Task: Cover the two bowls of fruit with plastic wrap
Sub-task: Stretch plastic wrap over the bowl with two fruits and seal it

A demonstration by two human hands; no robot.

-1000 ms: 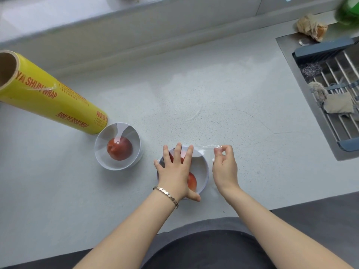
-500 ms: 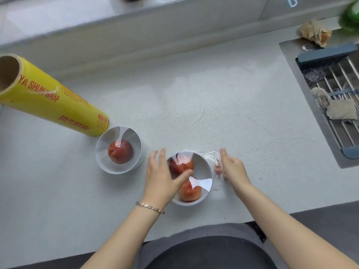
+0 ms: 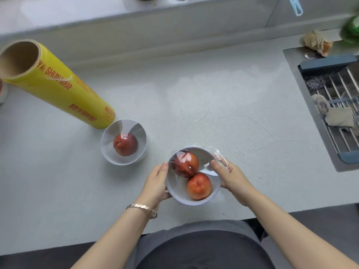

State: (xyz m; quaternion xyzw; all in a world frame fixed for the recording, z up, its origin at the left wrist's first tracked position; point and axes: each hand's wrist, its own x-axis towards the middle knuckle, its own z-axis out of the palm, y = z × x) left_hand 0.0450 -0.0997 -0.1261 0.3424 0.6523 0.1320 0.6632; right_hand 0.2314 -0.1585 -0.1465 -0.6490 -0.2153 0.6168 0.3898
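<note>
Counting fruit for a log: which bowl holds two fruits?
The near bowl, held between left hand and right hand; the far bowl beside the yellow roll holds one.

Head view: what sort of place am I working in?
Most likely a home kitchen: a speckled countertop, a steel sink holding a drying rack, and a yellow roll of plastic wrap.

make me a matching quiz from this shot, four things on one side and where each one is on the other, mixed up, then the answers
1. wrap roll
2. one-fruit bowl
3. two-fruit bowl
4. dish rack

A. gripped between left hand and right hand
B. in the sink, far right
C. lying on its side, far left
D. standing free beside the roll's end

Pairs: 1-C, 2-D, 3-A, 4-B
</note>
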